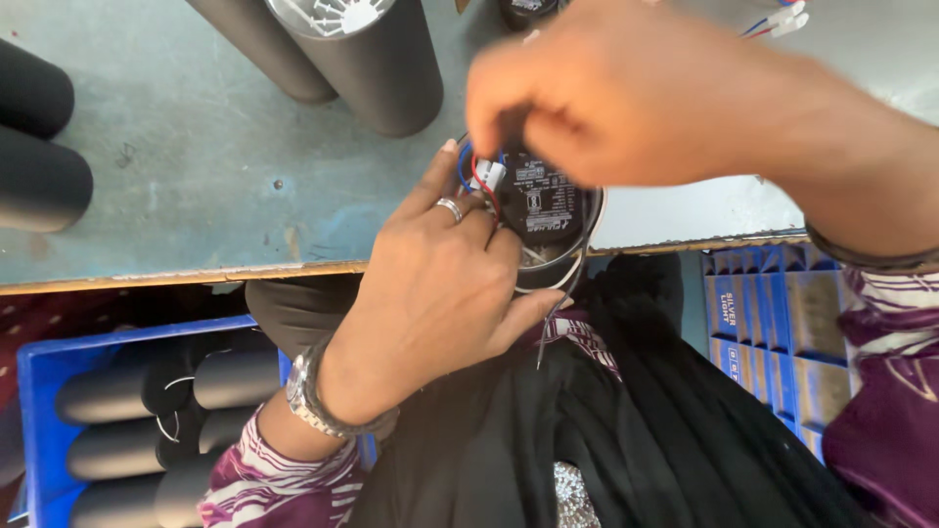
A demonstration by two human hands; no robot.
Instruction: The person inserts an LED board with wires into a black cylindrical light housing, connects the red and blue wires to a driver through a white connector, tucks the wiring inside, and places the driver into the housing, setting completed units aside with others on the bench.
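Observation:
My left hand, with a ring and a wristwatch, wraps around a round black cylindrical lamp housing held at the bench edge. Inside the housing sits a black driver box with a white label, and red and blue wires lead to a small white connector. My right hand reaches down from above, blurred, its fingertips pinched at the wires beside the connector. Most of the housing is hidden by both hands.
Black cylinders stand on the worn blue-grey bench, with two more at the left edge. A blue crate with several black cylinders sits lower left. Stacked blue boxes lie at the right. Loose connectors lie top right.

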